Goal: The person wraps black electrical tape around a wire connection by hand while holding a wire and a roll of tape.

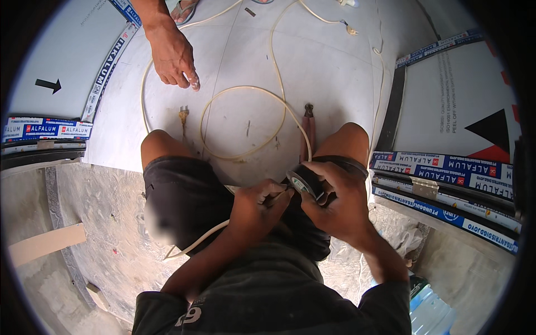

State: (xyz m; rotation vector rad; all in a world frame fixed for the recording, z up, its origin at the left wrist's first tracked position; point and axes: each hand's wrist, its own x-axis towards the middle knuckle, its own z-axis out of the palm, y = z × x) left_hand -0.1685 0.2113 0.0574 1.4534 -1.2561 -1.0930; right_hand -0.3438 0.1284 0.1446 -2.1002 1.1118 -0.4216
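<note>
Above my lap, my right hand (341, 200) grips a roll of black electrical tape (306, 180), its round label side turned to the left. Close beside it, my left hand (258, 207) is closed in a pinch on a cream electrical cable, at a dark section that meets the tape; the fingers hide much of this spot. The cream cable (243, 87) loops over the pale floor beyond my knees and also trails below my left forearm. Pincers with reddish handles (309, 133) lie near my right knee. A plug (183, 115) lies near my left knee.
Another person's hand (174, 60) reaches in from the top left, above the floor. A second plug (350, 30) lies far right. Framed panels with printed edge tape stand at left (58, 128) and right (446, 167). A plastic bottle (431, 310) is at the lower right.
</note>
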